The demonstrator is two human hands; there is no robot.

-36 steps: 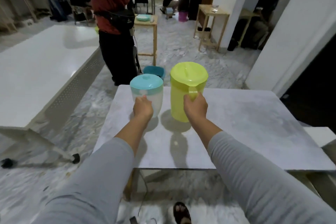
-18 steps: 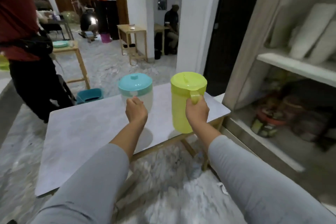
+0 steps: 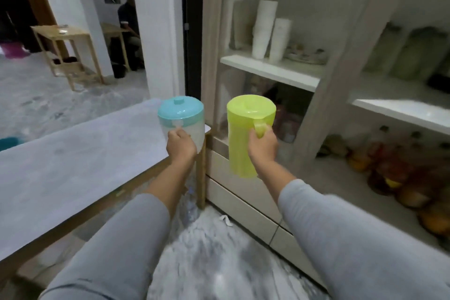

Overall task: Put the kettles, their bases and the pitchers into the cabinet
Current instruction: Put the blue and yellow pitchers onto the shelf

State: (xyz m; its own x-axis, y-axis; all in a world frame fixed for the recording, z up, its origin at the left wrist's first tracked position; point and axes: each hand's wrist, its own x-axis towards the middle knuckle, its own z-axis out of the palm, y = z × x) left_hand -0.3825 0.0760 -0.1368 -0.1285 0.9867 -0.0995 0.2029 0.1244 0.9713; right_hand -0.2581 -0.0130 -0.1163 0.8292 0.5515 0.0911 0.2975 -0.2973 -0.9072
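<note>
Nearest to the camera are two forearms in grey sleeves [image 3: 126, 238], both stretched forward. The left hand [image 3: 181, 145] is closed around the handle of the blue-lidded pitcher [image 3: 181, 117], which has a pale, clear body and a turquoise lid. This pitcher is in the air, above the far corner of the counter [image 3: 73, 158], a grey marbled top on a wooden frame. The right hand [image 3: 263, 145] is closed around the handle of the yellow-green pitcher [image 3: 243, 134], which is taller and is also in the air, upright, in front of the cabinet [image 3: 316, 109]. The two pitchers are beside each other and do not touch.

Under the hands there is a marbled floor [image 3: 219, 263], and the low drawers [image 3: 243, 204] of the cabinet are just behind the yellow-green pitcher. Further back, the cabinet is open. On its white shelf [image 3: 270, 69] stand stacks of white cups [image 3: 264, 29]. The lower part at the right holds blurred jars and bottles [image 3: 401, 178]; I cannot tell what they are. Far at the left, behind a doorway, stands a small wooden table [image 3: 64, 36], and a person [image 3: 127, 24] sits near it.
</note>
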